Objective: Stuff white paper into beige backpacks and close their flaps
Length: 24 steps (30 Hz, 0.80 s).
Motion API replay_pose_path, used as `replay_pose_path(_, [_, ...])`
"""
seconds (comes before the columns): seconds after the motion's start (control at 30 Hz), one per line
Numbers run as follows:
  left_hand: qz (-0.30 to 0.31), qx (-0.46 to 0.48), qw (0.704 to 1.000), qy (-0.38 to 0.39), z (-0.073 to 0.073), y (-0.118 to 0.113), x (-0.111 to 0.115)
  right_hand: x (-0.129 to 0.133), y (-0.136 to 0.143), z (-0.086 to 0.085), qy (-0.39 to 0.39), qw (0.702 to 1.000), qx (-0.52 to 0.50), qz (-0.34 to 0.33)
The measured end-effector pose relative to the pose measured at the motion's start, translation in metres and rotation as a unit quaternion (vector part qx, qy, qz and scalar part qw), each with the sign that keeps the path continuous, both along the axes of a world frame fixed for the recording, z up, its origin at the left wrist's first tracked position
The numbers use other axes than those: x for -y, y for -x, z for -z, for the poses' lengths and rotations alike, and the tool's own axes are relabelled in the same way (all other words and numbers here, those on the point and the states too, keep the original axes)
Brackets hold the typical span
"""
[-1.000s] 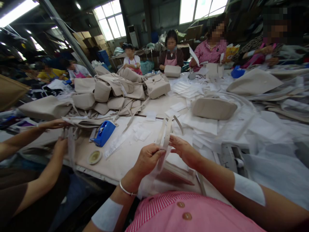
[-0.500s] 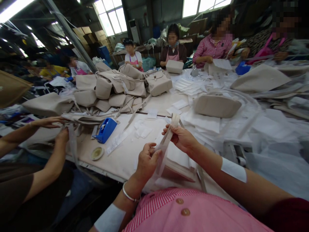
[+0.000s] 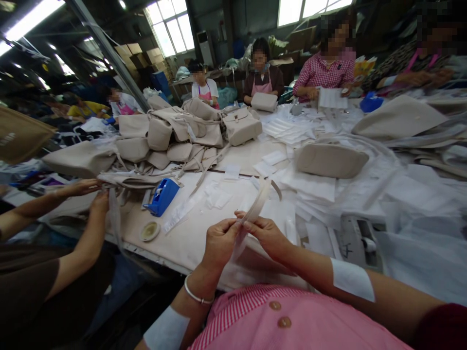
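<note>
Left hand and right hand, both pinched closed, grip the beige strap, its long axis slanting away and rightward, neither hand clearly nearer

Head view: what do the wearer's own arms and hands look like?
Left hand and right hand are gloveless. The left arm has a silvery bangle and white patch. The right arm has another white patch and a dark red sleeve.

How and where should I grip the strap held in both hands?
Probably pinch the strap across its flat faces near the upper part, coming from above: it is a narrow band, rising free past the left hand and right hand, which hold it lower down.
</note>
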<state>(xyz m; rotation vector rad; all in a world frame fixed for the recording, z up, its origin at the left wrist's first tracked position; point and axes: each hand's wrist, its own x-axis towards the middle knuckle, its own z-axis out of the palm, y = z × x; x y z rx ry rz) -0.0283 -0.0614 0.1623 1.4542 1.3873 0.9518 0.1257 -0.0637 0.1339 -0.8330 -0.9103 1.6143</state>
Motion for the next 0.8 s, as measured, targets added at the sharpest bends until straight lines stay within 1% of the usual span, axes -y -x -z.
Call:
replay_pose_path(0.03, [0.003,-0.014,1.0,-0.008,0.002,0.001,0.001,0.0,0.0,0.002,0.03,0.999,-0.033,-0.013])
replay_pose_path(0.1, [0.013,-0.046,0.999,-0.024,0.006,0.005,0.005,-0.011,-0.006,0.003,0.108,0.986,-0.118,-0.039])
replay_pose_path(0.13, [0.018,-0.06,0.998,-0.029,0.009,0.008,0.008,-0.019,-0.01,0.003,0.144,0.977,-0.154,-0.04])
replay_pose_path(0.2, [0.023,-0.078,0.996,-0.034,0.012,0.011,0.011,-0.037,-0.017,0.002,0.189,0.964,-0.184,-0.014])
replay_pose_path(0.27, [0.021,-0.078,0.996,-0.028,0.013,0.013,0.012,-0.045,-0.016,0.002,0.187,0.967,-0.173,0.027])
replay_pose_path(0.33, [0.017,-0.067,0.997,-0.018,0.012,0.013,0.011,-0.037,-0.007,0.006,0.156,0.977,-0.14,0.045])
replay_pose_path(0.4, [0.013,-0.063,0.998,-0.01,0.011,0.011,0.01,-0.019,0.005,0.012,0.126,0.986,-0.1,0.035])
replay_pose_path(0.47, [0.01,-0.068,0.998,-0.009,0.01,0.008,0.01,-0.002,0.014,0.017,0.117,0.99,-0.077,0.011])
replay_pose_path(0.53, [0.014,-0.076,0.997,-0.014,0.011,0.006,0.011,0.002,0.013,0.018,0.13,0.986,-0.103,-0.009])
replay_pose_path(0.6, [0.025,-0.079,0.996,-0.02,0.014,0.005,0.013,-0.011,0.004,0.015,0.169,0.973,-0.159,-0.011])
replay_pose_path(0.67, [0.034,-0.084,0.996,-0.024,0.017,0.005,0.014,-0.032,-0.008,0.01,0.209,0.959,-0.192,0.01])
replay_pose_path(0.7, [0.035,-0.087,0.995,-0.025,0.018,0.006,0.014,-0.041,-0.013,0.008,0.216,0.957,-0.193,0.025])
replay_pose_path(0.77, [0.03,-0.09,0.995,-0.024,0.02,0.006,0.012,-0.05,-0.016,0.007,0.199,0.963,-0.17,0.058])
replay_pose_path(0.8, [0.027,-0.089,0.995,-0.023,0.02,0.006,0.011,-0.048,-0.014,0.008,0.181,0.969,-0.15,0.07])
